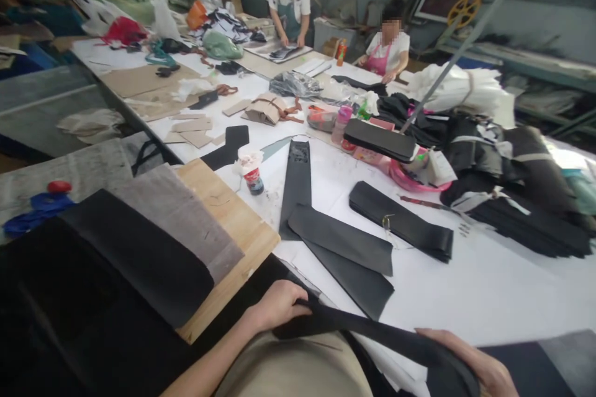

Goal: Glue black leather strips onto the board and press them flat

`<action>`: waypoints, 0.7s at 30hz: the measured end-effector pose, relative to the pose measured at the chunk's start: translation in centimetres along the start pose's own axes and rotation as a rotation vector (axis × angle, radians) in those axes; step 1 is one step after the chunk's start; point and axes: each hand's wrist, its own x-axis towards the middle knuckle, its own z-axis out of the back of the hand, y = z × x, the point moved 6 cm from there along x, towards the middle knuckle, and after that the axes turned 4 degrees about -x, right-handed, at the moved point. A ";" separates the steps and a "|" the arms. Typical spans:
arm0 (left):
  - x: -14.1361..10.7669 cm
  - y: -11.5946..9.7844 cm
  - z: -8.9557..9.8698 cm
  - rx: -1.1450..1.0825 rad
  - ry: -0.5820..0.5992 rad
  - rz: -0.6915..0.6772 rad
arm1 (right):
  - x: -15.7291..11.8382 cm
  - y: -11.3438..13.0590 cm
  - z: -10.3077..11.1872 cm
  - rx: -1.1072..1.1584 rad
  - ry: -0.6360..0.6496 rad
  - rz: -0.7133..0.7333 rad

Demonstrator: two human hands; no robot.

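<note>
A long black strip of sheet material [367, 324] stretches between my hands at the near edge of the table. My left hand [283, 305] is closed on its left end, thumb and fingers pinching the edge. Farther right, my right hand [470, 356] grips the strip where it bends down; part of those fingers is hidden behind it. Just beyond lie loose dark grey strips [342, 239], overlapping one another. A stack of black strips [400, 217] rests to their right, with a small pair of metal-looking snips or a clip [386, 223] on it.
At left, a wooden board [251, 232] carries grey and black sheets. A small red cup [254, 180] with white paper stands ahead. Black bundles [516, 211] and a pink basket [419, 180] sit at right. Two people work across the white table [484, 285].
</note>
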 end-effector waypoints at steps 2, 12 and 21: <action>-0.1 -1.6 1.0 0.100 -0.025 -0.016 | -0.8 -1.1 0.6 0.054 -0.069 -0.023; 4.9 -4.4 0.2 0.473 -0.052 -0.017 | -5.6 -14.1 -4.1 0.407 -0.067 -0.334; 6.8 -1.0 -0.7 0.392 -0.117 -0.020 | -6.5 -18.2 -9.9 0.605 -0.185 -0.465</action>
